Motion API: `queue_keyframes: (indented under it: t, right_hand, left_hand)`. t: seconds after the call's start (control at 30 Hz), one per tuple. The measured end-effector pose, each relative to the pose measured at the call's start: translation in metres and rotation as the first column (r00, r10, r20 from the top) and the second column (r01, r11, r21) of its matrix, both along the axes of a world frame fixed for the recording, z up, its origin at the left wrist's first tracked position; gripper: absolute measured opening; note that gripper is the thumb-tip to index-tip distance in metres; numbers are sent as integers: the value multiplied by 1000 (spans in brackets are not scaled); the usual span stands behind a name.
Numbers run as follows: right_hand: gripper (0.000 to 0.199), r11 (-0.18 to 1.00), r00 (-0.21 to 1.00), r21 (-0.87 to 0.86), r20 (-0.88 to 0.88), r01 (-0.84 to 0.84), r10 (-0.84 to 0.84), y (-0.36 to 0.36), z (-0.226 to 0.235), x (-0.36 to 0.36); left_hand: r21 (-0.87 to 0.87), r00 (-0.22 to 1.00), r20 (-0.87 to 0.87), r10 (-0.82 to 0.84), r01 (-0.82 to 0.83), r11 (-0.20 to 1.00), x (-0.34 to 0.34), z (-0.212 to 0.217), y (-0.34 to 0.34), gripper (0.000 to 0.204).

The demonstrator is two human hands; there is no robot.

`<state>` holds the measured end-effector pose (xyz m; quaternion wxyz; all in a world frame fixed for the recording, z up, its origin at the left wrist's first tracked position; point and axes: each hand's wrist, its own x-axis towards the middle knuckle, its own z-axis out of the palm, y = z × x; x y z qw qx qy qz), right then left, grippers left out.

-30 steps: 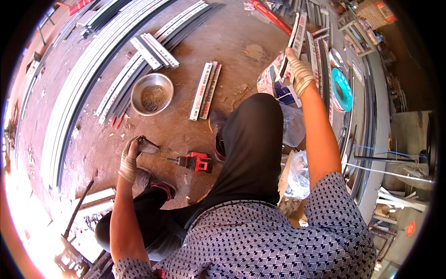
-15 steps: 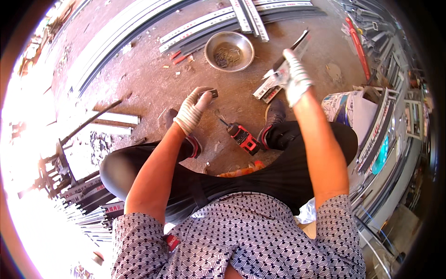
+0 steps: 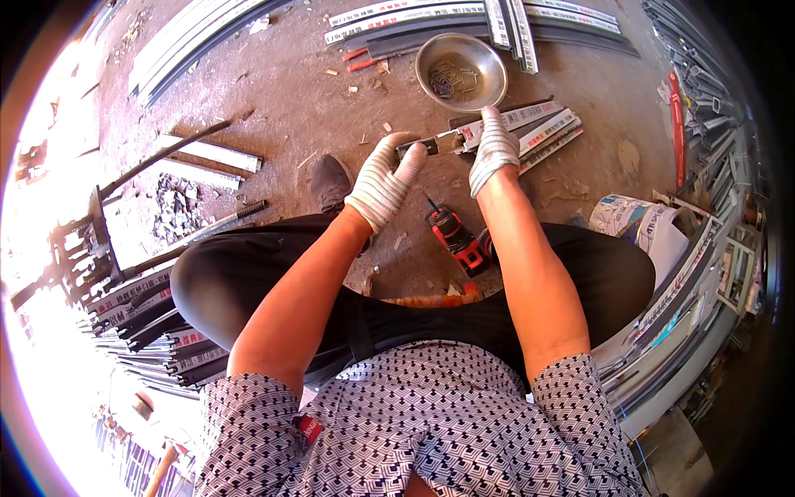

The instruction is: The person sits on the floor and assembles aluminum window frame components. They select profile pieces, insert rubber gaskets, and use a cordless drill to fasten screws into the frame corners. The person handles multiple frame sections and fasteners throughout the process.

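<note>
My left hand point(image 3: 383, 184), in a white striped knit glove, is closed on a small dark block-shaped piece point(image 3: 420, 148) between thumb and fingers. Close to its right, my gloved right hand point(image 3: 495, 154) grips a short metal profile point(image 3: 470, 135) with a printed light face; its end points at the dark piece. Whether the two touch is hard to tell. More short profiles point(image 3: 550, 137) lie on the floor just beyond my right hand. Below the hands, a red and black cordless drill point(image 3: 458, 240) rests on the floor between my feet.
A steel bowl point(image 3: 502, 81) of screws stands beyond my hands, with red-handled pliers point(image 3: 361, 64) to its left. Long profiles point(image 3: 406, 15) lie farther back. At right are a white bucket point(image 3: 617, 217) and a red bar point(image 3: 677, 128); a dark metal stand point(image 3: 106, 228) is at left.
My right hand has come down and left with the profile, toward the dark piece. My left hand has moved right, still holding that piece. The view has shifted.
</note>
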<state>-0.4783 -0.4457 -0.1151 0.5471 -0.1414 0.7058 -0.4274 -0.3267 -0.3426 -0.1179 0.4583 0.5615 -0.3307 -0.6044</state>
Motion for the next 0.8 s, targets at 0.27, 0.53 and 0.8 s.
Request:
queue_keyframes:
  t: [0.27,0.53,0.8]
  right_hand:
    - [78,998,999,-47,9,35,-34,-3,-17,-10]
    - [76,996,998,-72,-29,49,-51,9,-2,1]
    - [85,999,998,10,41,47,-47,14,-7,-3]
  left_hand:
    - [-60,989,146,7,2,998,-10,-11,-4,35]
    - [-102,979,202,-5,26,994,-21,-13,-6,40]
    - [-183,940,333,-70,137,974,-26,-14,-6,53]
